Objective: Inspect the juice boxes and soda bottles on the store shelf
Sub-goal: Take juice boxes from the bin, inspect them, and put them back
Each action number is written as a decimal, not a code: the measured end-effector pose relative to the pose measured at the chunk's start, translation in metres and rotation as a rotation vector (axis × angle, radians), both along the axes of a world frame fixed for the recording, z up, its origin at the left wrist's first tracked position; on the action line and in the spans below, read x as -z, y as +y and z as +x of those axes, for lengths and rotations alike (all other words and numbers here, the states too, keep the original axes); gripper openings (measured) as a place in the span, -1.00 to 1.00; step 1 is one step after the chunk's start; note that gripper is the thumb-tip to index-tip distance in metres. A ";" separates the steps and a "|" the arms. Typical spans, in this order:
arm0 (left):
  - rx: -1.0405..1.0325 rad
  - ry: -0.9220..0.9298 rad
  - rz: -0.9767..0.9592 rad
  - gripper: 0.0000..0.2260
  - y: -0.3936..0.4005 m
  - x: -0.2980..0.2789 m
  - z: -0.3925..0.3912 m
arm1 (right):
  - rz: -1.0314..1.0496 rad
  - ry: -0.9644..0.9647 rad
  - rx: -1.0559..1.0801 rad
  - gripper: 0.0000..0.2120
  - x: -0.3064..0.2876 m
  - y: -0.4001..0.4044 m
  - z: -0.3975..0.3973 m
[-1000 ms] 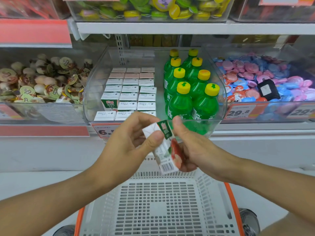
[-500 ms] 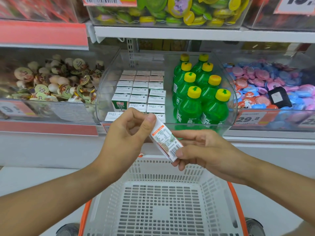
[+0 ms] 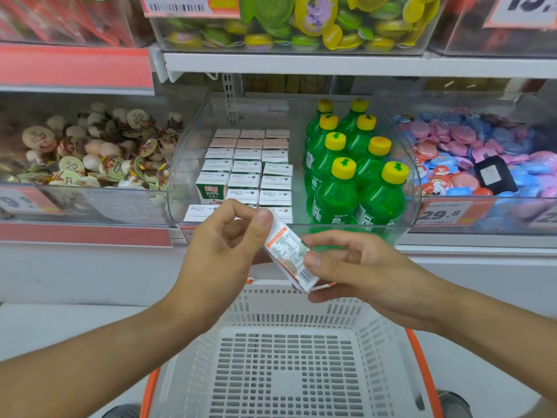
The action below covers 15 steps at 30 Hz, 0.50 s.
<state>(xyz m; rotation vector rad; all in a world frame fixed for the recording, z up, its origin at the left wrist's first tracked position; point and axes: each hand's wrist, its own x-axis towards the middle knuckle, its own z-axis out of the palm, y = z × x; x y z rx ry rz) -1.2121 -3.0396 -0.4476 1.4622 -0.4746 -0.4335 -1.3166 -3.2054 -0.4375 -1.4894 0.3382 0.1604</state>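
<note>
From the head view, we hold one juice box (image 3: 290, 257) pinched between our left hand (image 3: 223, 254) and right hand (image 3: 355, 268), above the basket (image 3: 301, 303). We judge a loosened pinch could drop it; the bottles (image 3: 346, 176) stand beyond our hands.

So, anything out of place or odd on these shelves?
Yes: a black packet with a white label lies on the pink and blue sweets in the right bin, unlike everything around it. The juice boxes and green bottles stand in neat rows.
</note>
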 end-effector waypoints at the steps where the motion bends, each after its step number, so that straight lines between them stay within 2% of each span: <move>1: 0.006 0.013 -0.006 -0.73 0.000 0.000 0.000 | 0.034 0.001 0.022 -0.55 0.000 0.001 0.000; 3: 0.023 0.009 0.011 -0.72 0.000 -0.002 -0.001 | 0.068 -0.009 0.068 -0.45 0.001 0.001 -0.001; 6: 0.072 0.006 0.059 -0.69 0.001 -0.006 -0.005 | -0.010 -0.062 0.142 -0.34 0.003 0.001 -0.004; 10: 0.096 0.050 -0.017 -0.71 0.004 -0.007 -0.005 | -0.070 -0.169 0.147 -0.25 0.004 0.002 -0.008; 12: 0.113 0.101 -0.081 -0.69 0.006 -0.006 -0.003 | -0.036 -0.198 0.137 -0.23 0.003 0.006 -0.008; 15: 0.157 0.137 -0.058 -0.73 0.006 -0.007 -0.006 | -0.025 -0.189 0.157 -0.21 0.002 0.013 -0.008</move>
